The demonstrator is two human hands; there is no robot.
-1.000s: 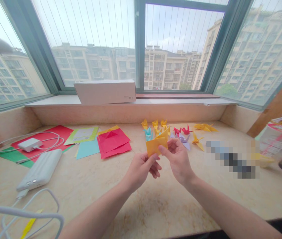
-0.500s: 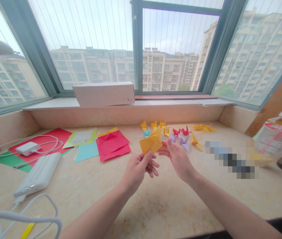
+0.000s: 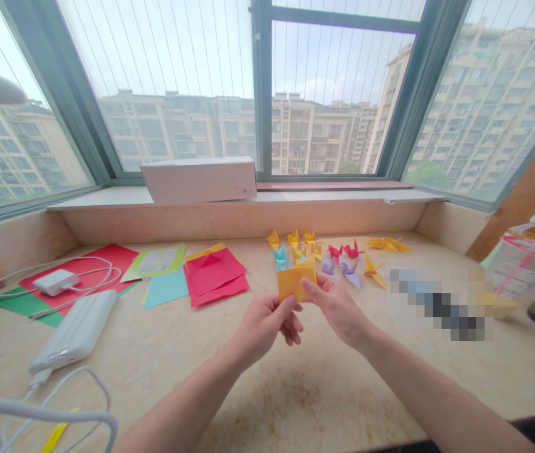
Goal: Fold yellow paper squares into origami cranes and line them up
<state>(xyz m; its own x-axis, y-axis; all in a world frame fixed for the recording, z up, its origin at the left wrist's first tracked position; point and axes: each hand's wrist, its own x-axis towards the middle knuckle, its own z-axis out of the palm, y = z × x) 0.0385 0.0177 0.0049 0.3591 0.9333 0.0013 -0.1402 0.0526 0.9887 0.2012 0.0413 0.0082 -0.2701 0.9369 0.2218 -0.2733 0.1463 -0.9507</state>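
Note:
A folded yellow-orange paper (image 3: 295,281) is held up above the marble counter (image 3: 267,390) between both hands. My left hand (image 3: 267,324) pinches its lower left edge with thumb and fingers. My right hand (image 3: 337,305) pinches its right side, thumb on the front face. Just behind the paper lies a cluster of small folded paper cranes (image 3: 324,251) in yellow, blue, red and purple.
Loose coloured sheets (image 3: 213,272) lie at centre left. A white power bank (image 3: 76,330), a charger (image 3: 53,281) and cables sit at the left. A white box (image 3: 198,179) rests on the sill. A plastic container (image 3: 529,264) stands at the right.
Half a second ago the paper was tilted and only my left hand held it, the right hand open beside it. Now the paper is flattened and both hands pinch it.

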